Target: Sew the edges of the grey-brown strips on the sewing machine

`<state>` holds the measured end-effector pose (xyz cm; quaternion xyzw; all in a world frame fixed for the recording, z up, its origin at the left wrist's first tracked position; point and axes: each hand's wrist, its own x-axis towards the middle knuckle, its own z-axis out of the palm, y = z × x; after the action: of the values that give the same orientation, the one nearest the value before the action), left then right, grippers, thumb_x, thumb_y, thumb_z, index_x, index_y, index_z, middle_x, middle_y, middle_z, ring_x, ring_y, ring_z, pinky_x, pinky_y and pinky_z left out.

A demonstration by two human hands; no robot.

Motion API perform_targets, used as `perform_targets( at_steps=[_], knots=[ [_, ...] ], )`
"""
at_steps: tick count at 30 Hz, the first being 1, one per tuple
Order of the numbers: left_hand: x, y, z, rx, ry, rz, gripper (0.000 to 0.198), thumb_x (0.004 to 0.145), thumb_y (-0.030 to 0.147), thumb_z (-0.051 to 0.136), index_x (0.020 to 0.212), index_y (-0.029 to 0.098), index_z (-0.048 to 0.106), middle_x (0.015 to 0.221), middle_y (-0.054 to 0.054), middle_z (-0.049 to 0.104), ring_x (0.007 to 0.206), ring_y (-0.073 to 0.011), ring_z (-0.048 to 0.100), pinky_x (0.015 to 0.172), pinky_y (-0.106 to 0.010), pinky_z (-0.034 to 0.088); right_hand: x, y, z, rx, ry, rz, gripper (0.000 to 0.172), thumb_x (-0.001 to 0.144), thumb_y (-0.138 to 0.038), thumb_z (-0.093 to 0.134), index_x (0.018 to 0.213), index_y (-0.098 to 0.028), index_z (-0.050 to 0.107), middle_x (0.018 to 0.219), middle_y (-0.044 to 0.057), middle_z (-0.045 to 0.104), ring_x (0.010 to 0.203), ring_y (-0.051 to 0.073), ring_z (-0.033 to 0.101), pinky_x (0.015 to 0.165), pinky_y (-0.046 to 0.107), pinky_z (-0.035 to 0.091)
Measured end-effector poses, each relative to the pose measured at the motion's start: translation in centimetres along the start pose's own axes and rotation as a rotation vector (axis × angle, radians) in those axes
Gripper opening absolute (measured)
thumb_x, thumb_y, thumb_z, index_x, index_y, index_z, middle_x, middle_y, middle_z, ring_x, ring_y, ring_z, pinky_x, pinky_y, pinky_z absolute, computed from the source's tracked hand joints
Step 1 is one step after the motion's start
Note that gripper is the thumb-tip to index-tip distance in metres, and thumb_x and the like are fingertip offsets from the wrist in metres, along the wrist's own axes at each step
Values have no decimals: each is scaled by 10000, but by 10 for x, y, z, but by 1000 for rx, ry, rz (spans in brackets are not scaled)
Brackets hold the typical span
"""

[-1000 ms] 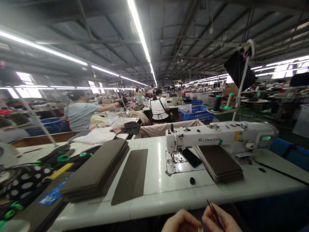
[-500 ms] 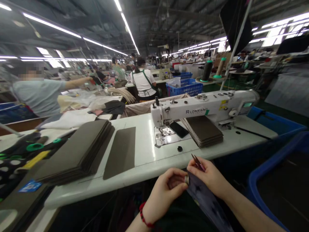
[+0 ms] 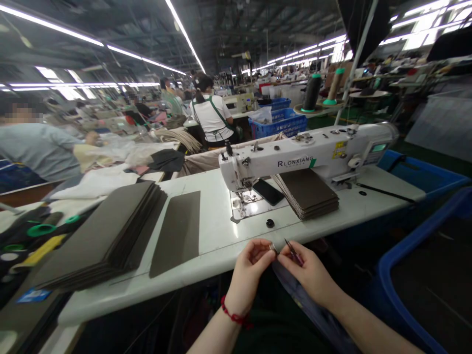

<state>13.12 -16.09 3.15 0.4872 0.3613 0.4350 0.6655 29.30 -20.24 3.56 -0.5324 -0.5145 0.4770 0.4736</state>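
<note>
My left hand (image 3: pixel 250 275) pinches a small round metal piece (image 3: pixel 273 247), perhaps a bobbin, at the table's near edge. My right hand (image 3: pixel 309 273) is closed on thin pink-handled tweezers or snips (image 3: pixel 293 251), their tip close to the metal piece. Both hands hover just below the white table (image 3: pixel 221 226). Behind them stands a white sewing machine (image 3: pixel 306 157) with a dark phone (image 3: pixel 268 191) and a stack of dark brown panels (image 3: pixel 308 193) under its arm. A larger stack of brown panels (image 3: pixel 106 231) and a single panel (image 3: pixel 177 231) lie to the left.
Blue bins (image 3: pixel 424 255) stand at my right. Thread cones (image 3: pixel 312 93) sit on a stand behind the machine. Green tape rolls (image 3: pixel 40 229) and clutter lie at far left. Other people work at tables ahead, one in a white shirt (image 3: pixel 212 118), one in grey (image 3: pixel 33 147).
The camera has tilted down, bringing my hands fully into view. My hands have come up toward the table edge and closer together, with the tool tip nearer the metal piece.
</note>
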Motion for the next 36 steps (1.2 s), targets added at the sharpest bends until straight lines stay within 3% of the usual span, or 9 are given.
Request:
perform_targets(
  at_steps=[6,9,15,21,25,28,32,36],
  knots=[
    [26,11,-5,897,-101,368,189,851,188,597,1039,208,592,984,-40,604,914,-174,601,827,-300,496,28,-6,-25,-246,-34,-129,183,890,-344,529,783,-197,545,705,-24,537,690,143,516,651,247,404],
    [52,11,-5,1054,-98,428,208,851,162,561,1053,208,570,999,-46,572,914,-177,584,835,-315,492,61,2,-31,-401,-16,-156,174,880,-335,528,773,-199,548,720,-15,579,691,147,536,648,249,398],
    [102,-8,-10,1136,-54,418,150,822,143,581,966,185,586,937,-50,539,860,-200,567,829,-359,477,120,31,-31,-523,58,-112,143,853,-297,548,767,-189,586,738,30,634,699,171,564,658,273,380],
    [111,-21,-18,1084,-73,336,75,822,162,610,893,186,611,907,-44,533,842,-200,576,828,-354,475,128,46,-28,-601,87,-65,128,839,-293,575,756,-196,590,737,41,642,692,176,548,623,274,327],
    [110,-24,-23,962,-57,282,270,773,208,691,1031,190,613,1022,-66,533,971,-236,562,937,-413,435,126,47,-27,-593,90,-72,134,843,-305,568,765,-199,591,721,31,628,671,169,537,606,270,317],
    [107,-26,-24,832,-33,227,254,765,217,698,1001,179,613,1058,-80,529,1011,-253,554,972,-457,413,122,44,-26,-549,94,-95,154,856,-319,549,766,-199,585,715,21,619,680,170,548,621,267,345],
    [84,-22,-21,578,-104,103,246,849,239,608,1073,168,533,968,-74,610,821,-196,642,806,-393,528,104,31,-24,-454,83,-140,188,888,-357,510,793,-202,560,742,1,617,719,162,574,667,256,401],
    [46,-6,-14,252,-169,-18,305,895,247,584,1164,165,467,1015,-87,648,897,-175,662,835,-325,533,75,13,-20,-319,48,-164,203,902,-378,510,815,-199,551,745,-16,591,718,151,564,670,249,421]
  ],
)
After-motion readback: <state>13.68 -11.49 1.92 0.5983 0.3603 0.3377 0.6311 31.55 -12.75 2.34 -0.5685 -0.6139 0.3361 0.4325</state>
